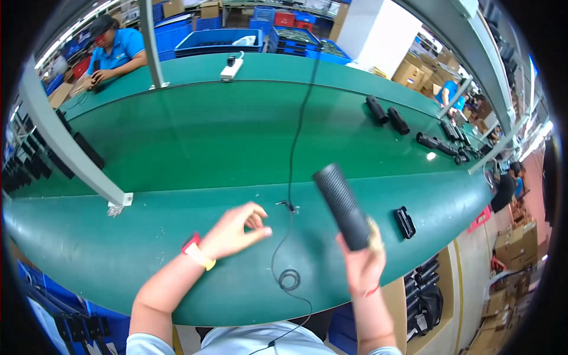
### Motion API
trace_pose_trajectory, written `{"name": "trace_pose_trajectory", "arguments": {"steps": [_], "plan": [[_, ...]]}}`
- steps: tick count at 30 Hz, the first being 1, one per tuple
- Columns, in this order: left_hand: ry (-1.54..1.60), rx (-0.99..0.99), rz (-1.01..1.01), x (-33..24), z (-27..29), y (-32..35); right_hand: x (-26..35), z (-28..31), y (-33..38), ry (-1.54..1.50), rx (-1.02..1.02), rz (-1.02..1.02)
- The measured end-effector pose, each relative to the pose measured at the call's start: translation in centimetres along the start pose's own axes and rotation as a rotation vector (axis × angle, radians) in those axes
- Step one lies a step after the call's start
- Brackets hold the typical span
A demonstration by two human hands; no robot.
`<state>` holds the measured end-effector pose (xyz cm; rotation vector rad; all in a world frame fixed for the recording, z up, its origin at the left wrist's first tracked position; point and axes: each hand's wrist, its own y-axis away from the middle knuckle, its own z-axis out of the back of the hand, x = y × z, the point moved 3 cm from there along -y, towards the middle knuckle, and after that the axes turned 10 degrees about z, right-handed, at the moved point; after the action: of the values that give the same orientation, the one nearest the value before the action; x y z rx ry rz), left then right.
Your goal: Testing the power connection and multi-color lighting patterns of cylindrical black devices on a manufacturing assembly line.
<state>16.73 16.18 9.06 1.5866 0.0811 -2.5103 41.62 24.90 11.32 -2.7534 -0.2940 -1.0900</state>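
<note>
My right hand (pixel 365 260) grips the lower end of a black ribbed cylinder (pixel 342 207), which tilts up and to the left above the green bench. Over the bench to its left is my left hand (pixel 235 232), empty, with the thumb apart from the curled fingers. A thin black cable (pixel 290 279) runs between the two hands, with a loose coil near my body. Where the cable meets the far part of the bench, a small connector (pixel 288 206) lies beyond my left hand. A black open-topped plastic part (pixel 404 222) rests right of the cylinder.
A green conveyor belt (pixel 225 136) runs beyond the bench, carrying several black cylinders (pixel 396 121) at the right. Grey metal posts (pixel 77 136) rise at left and right. A carton (pixel 447 296) of black parts stands low at the right. Across the belt, a person (pixel 118 50) holds a dark object.
</note>
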Motion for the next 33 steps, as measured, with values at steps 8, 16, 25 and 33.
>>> {"name": "trace_pose_trajectory", "arguments": {"steps": [8, 16, 25, 33], "plan": [[0.922, 0.107, -0.005, -0.4, -3.5, 6.1, -7.2, -6.7, 7.4, 0.61, 0.563, 0.364], [1.112, -0.221, 0.032, 1.6, -1.5, 5.9, -8.8, -0.7, -1.9, 1.044, 0.615, 0.156], [1.443, -0.194, -0.007, 4.8, -1.4, 6.3, -12.8, -1.8, -3.9, 1.677, 0.508, 0.592], [1.553, -0.052, 0.043, 5.4, -3.0, 5.4, -13.2, -1.5, -4.1, 1.564, 0.726, 0.571]]}}
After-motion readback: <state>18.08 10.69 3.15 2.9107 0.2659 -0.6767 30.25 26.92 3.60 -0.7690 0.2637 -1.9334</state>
